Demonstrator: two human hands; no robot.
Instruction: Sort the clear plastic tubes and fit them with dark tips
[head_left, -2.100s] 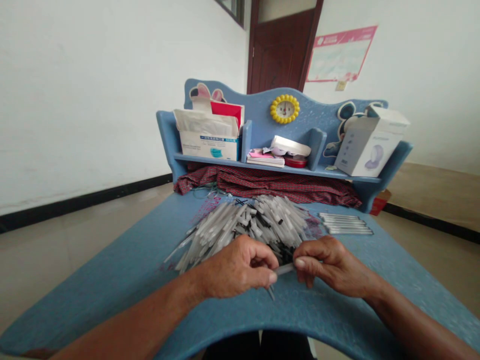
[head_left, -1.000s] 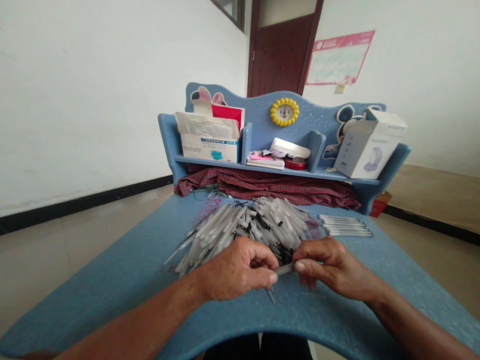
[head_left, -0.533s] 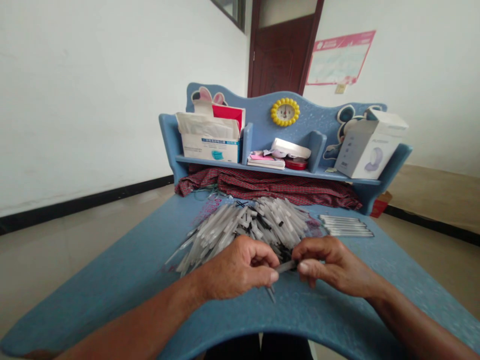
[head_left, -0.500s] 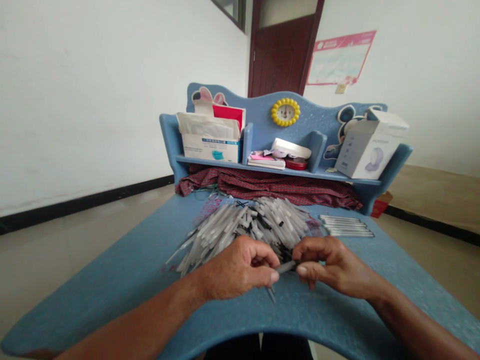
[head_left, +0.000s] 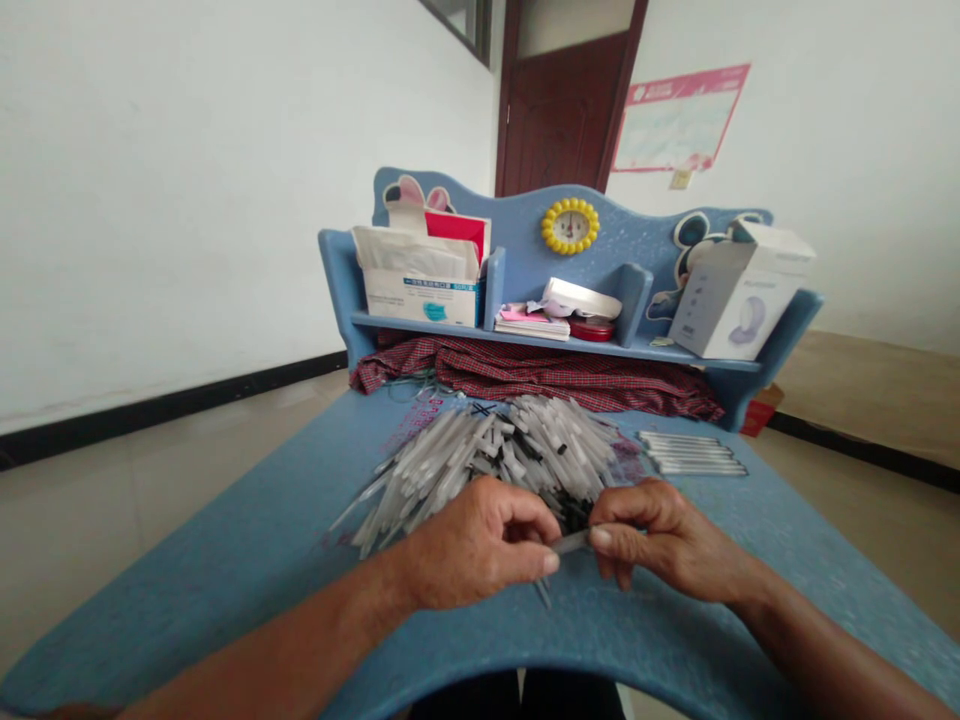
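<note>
Both hands meet low over the blue desk [head_left: 247, 540], pinching one thin translucent grey pen tube [head_left: 571, 542] between them. My left hand [head_left: 472, 545] is curled closed on its left end. My right hand [head_left: 660, 540] grips the right end with thumb and fingers pressed together. A dark thin tip [head_left: 541, 592] pokes out below the left fingers. Just behind the hands lies a big heap of grey tubes and black parts [head_left: 495, 455]. A neat row of finished-looking tubes [head_left: 690, 452] rests at the right.
At the back stands a blue shelf unit [head_left: 525, 230] with a yellow clock [head_left: 569, 224], a mask box [head_left: 420, 285], books [head_left: 532, 320] and a white carton [head_left: 739, 290]. Red checked cloth [head_left: 540, 365] lies under it. A brown door [head_left: 559, 100] is behind.
The hands stay together on the tube with only small finger shifts; the right fingers slid slightly along it. The heap and the row are unmoved.
</note>
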